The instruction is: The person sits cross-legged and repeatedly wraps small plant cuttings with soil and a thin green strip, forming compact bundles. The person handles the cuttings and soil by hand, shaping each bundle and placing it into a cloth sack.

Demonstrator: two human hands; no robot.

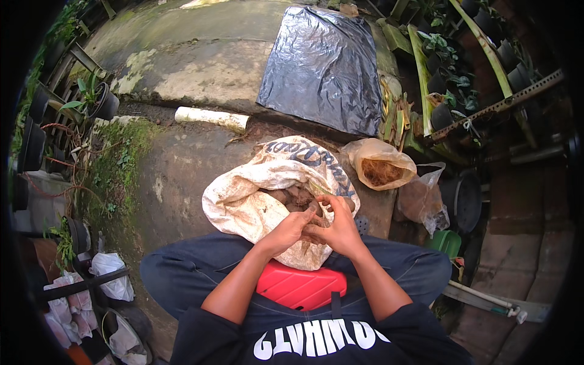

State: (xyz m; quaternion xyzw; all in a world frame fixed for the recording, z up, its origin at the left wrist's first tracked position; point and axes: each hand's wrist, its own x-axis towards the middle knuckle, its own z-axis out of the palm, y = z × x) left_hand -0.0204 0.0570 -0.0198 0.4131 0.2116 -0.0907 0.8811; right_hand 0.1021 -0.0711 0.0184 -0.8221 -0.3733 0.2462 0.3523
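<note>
A white woven sack [242, 200], soiled and printed with dark lettering, stands between my knees with its rim rolled back. Inside it lie brown, fibrous clumps [292, 197], some of them rounded. Over the sack's near right side, my left hand [299, 228] and my right hand [335, 223] meet with bent fingers around a small brown clump [325, 210]. The fingers hide most of this piece, so its exact kind is unclear. A thin greenish strip [320, 188] shows just beyond the fingertips of my right hand.
Right of the sack are a plastic bag of brown fibre [381, 171] and a clear bag [422, 198]. Black plastic sheeting [324, 73] covers paving ahead. A pale tube [212, 119] lies left of it. Potted plants [104, 101] line both sides. Beneath me is a red plastic seat [301, 285].
</note>
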